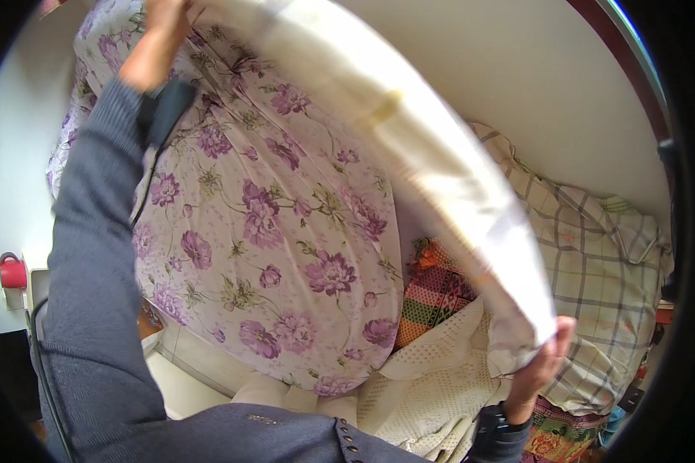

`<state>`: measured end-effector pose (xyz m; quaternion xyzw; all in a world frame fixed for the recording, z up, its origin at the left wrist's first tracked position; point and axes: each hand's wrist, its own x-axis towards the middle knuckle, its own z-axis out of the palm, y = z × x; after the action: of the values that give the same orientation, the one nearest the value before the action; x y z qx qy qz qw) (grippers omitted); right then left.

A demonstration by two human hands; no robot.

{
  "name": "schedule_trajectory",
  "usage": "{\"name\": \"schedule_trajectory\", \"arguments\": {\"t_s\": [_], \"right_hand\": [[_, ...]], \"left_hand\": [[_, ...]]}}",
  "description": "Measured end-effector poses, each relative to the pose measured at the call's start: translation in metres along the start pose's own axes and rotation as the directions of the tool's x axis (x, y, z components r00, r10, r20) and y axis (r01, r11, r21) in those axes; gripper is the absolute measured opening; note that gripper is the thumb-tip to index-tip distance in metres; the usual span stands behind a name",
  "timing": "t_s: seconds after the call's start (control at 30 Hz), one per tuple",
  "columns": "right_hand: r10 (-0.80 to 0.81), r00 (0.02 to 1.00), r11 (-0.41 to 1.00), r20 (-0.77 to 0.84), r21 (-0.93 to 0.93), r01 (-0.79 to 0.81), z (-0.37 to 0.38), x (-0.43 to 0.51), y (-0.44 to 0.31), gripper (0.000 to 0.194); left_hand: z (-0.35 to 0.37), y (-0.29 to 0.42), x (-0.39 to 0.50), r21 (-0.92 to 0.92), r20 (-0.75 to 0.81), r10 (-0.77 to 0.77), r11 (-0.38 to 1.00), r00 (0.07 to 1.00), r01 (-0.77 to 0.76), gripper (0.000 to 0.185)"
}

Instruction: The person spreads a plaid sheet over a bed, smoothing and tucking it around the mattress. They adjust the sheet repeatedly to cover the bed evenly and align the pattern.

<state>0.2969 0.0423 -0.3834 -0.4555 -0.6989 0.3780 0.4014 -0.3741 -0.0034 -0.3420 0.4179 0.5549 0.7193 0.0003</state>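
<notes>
Between my two raised hands stretches a pale plaid cloth (pixel 440 156), blurred and folded along its length. My left hand (pixel 165 35), at the upper left near the picture's rim, is closed round one end; its fingers are partly cut off. At the lower right, my right hand (pixel 541 364) grips the other end. Below the cloth lies a white sheet with purple flowers (pixel 278 231), wrinkled toward its far end. A device on a dark strap is at my left wrist, with a cable running down from it.
A plaid cover (pixel 602 266) lies at the right by the wall. A colourful patterned textile (pixel 437 301) and a cream knitted blanket (pixel 440 370) lie beside the floral sheet. At the far left is a red cup (pixel 13 273); a dark red frame edge (pixel 619 52) curves at upper right.
</notes>
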Motion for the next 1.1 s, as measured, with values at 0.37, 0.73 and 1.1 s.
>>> {"name": "schedule_trajectory", "arguments": {"t_s": [0.37,0.73,1.1], "right_hand": [[0.394,0.460,0.884,0.796,-0.191,-0.426,0.107,-0.092,0.071,0.012],[0.445,0.394,0.892,0.804,-0.360,-0.273,0.180,-0.139,0.159,0.017],[0.256,0.483,0.661,0.837,-0.516,0.545,0.212,-0.232,0.187,0.071]], "left_hand": [[-0.219,-0.067,-0.199,0.193,-0.173,-0.792,0.555,0.585,0.809,0.038],[-0.263,-0.162,-0.347,-0.122,-0.368,-0.832,0.485,0.414,0.866,0.056],[-0.282,-0.146,-0.472,0.696,-0.169,-0.941,0.096,0.293,0.712,0.056]]}}
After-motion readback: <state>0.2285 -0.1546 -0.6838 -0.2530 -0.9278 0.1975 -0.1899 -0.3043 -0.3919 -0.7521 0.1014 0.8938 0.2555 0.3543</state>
